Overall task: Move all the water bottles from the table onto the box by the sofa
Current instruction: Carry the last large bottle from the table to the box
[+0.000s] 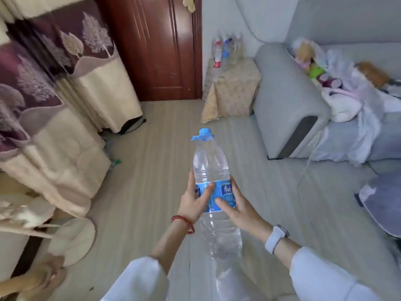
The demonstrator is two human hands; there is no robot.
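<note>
1. A big clear water bottle (213, 192) is held upright in the lower middle of the frame, over the striped floor (152, 170), a little tilted with its top leaning away from the person.
2. The bottle has a bright blue cap (204, 134) with a small tab sticking out to the left, a blue label band round its middle with white print too blurred to read, and ribbed, see-through plastic above and below.
3. The left hand (193, 203) has its grip on the label from the left side, thumb laid across the front of the band; a red bead bracelet (184, 223) sits on that wrist.
4. The right hand (238, 207) grips the same band from the right, fingers spread against the plastic; a white wristband (275, 237) sits on that wrist.
5. Both arms wear white sleeves (138, 281) pushed up the forearm.
6. At the upper middle of the frame a box (236, 88) covered in pale patterned cloth stands beside the arm of a grey sofa (286, 98), well apart from the held bottle.
7. A few bottles (225, 51) already stand on the box top near the wall, one with a red cap and one with blue; they are blurred.
8. A dark red door (156, 44) fills the upper middle, and patterned curtains (54, 72) hang at the upper left.
</note>
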